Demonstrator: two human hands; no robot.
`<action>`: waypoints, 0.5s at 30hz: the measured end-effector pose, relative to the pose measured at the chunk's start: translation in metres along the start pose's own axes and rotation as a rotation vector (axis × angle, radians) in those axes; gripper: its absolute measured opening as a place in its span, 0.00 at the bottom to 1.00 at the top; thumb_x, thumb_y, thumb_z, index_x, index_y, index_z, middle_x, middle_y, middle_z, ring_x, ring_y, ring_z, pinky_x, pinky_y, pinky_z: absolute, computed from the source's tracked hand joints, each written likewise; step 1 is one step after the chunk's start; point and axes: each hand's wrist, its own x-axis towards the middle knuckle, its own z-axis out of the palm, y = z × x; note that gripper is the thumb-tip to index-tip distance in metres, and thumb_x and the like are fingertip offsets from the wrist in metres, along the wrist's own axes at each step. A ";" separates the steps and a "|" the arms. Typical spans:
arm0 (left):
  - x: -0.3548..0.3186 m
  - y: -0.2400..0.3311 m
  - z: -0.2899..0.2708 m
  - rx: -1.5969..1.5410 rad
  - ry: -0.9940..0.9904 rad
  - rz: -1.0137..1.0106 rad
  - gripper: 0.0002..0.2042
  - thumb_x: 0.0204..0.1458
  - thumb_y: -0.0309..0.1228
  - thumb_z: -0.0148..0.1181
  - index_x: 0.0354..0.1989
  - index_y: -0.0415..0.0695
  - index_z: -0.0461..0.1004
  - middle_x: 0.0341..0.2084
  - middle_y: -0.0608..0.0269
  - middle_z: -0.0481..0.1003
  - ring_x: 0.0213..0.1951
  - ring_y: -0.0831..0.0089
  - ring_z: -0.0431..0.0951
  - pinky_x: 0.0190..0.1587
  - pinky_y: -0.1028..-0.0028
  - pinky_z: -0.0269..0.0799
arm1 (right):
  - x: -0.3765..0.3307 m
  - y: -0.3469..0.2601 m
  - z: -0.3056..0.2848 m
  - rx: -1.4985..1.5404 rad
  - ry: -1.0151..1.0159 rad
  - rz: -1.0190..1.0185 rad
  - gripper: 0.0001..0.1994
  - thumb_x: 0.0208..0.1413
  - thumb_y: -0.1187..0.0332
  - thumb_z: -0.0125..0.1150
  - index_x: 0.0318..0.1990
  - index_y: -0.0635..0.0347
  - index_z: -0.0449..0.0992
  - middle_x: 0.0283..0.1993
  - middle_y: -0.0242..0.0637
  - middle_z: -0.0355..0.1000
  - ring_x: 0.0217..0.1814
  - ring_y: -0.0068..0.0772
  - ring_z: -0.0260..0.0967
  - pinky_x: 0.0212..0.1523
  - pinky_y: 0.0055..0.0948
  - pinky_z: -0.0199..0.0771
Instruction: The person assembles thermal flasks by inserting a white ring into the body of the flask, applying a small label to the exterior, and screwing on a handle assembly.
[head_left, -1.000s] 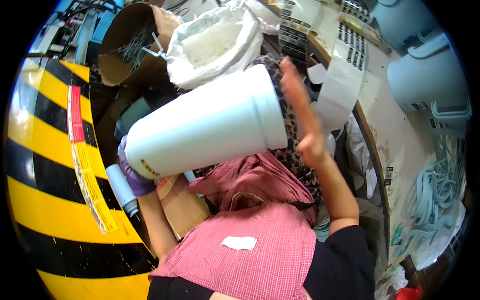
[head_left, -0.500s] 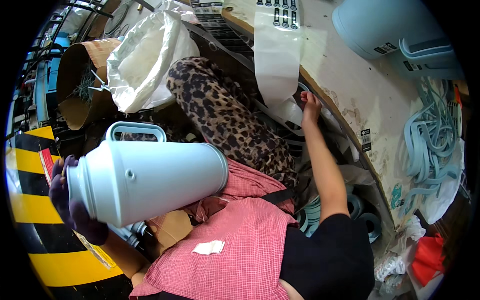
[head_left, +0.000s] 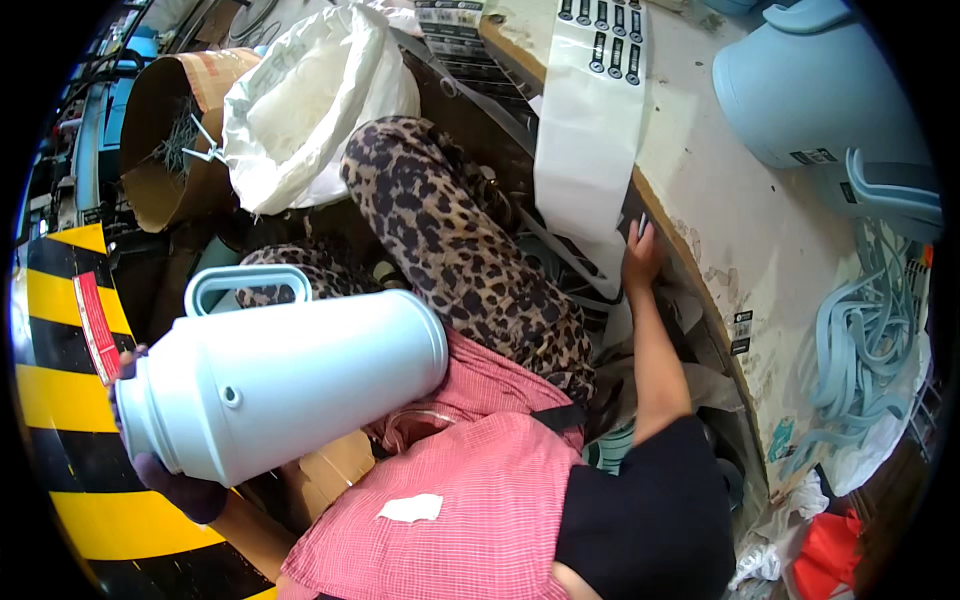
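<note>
A light blue jug body (head_left: pixel 300 375) with a loop handle on its upper side lies sideways across my lap. My left hand (head_left: pixel 182 488), in a dark purple glove, is wrapped round its narrower ringed end at the left; part of the fingers is hidden behind it. My bare right hand (head_left: pixel 643 258) is closed beside the table edge, near the lower end of a hanging white strip of labels (head_left: pixel 588 140) with black printed marks. A small pale bit shows at its fingertips, too small to name.
At the right stands a white worktable (head_left: pixel 700 190) with a larger blue jug (head_left: pixel 810 95) and a heap of blue straps (head_left: pixel 865 330). A white sack (head_left: pixel 310 110) and a cardboard container (head_left: pixel 150 150) sit far left. Yellow-black striped panel (head_left: pixel 70 400) borders the left.
The jug has tilted and shifted slightly left and down with my left hand. My right hand has moved a little down and right, fingers now pointing up by the table edge. The view has shifted.
</note>
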 end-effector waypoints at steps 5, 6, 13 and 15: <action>-0.028 -0.009 0.016 0.464 0.296 0.399 0.44 0.52 0.62 0.54 0.69 0.40 0.59 0.64 0.50 0.65 0.66 0.48 0.65 0.67 0.47 0.63 | -0.122 -0.081 -0.126 -0.155 0.012 -0.341 0.29 0.67 0.70 0.55 0.74 0.45 0.58 0.57 0.48 0.72 0.49 0.55 0.74 0.43 0.46 0.73; -0.035 -0.014 0.018 0.491 0.171 0.510 0.45 0.49 0.63 0.60 0.67 0.41 0.61 0.63 0.51 0.66 0.65 0.48 0.66 0.65 0.46 0.64 | -0.142 -0.093 -0.145 -0.177 0.006 -0.298 0.29 0.67 0.70 0.55 0.74 0.45 0.58 0.57 0.48 0.72 0.49 0.55 0.74 0.43 0.46 0.73; -0.073 -0.060 0.018 0.399 -0.115 0.635 0.59 0.34 0.59 0.75 0.73 0.45 0.51 0.55 0.54 0.71 0.62 0.45 0.69 0.65 0.43 0.60 | -0.221 -0.129 -0.216 -0.231 0.386 -0.779 0.18 0.61 0.74 0.58 0.58 0.50 0.81 0.46 0.38 0.73 0.43 0.45 0.64 0.47 0.40 0.63; -0.072 -0.065 0.014 0.258 -0.112 0.699 0.57 0.37 0.56 0.74 0.74 0.44 0.49 0.58 0.54 0.69 0.64 0.46 0.66 0.66 0.43 0.57 | -0.224 -0.140 -0.230 -0.375 0.444 -0.884 0.23 0.52 0.80 0.62 0.55 0.46 0.83 0.46 0.36 0.74 0.44 0.41 0.64 0.51 0.37 0.56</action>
